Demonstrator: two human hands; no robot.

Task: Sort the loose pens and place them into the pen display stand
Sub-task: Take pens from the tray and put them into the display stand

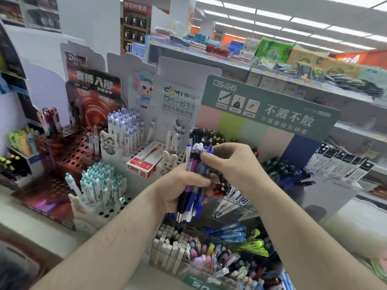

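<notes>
While shop shelves [272, 76] of packaged goods fill the background under ceiling strip lights, a pale counter [27, 214] carries several pen displays. Left hand [178, 189] sits mid-frame, fingers curled round a bundle of pens [193, 181], blue, purple and black, held roughly upright with clicker ends up. Right hand [228, 162] comes in from the right, thumb and fingertips pinching the top of the bundle, at a blue pen. Just behind the hands stands the green-headed pen display stand [268, 114], dark pens in its slots. White holed stand [94, 208] at left holds teal-capped pens; another white stand [125, 130] behind holds purple-capped ones. Red perforated stand [69, 151] is mostly unfilled. Red pen box [144, 162] lies flat between stands. Clear bin [188, 258] at bottom holds erasers and mixed pens.
</notes>
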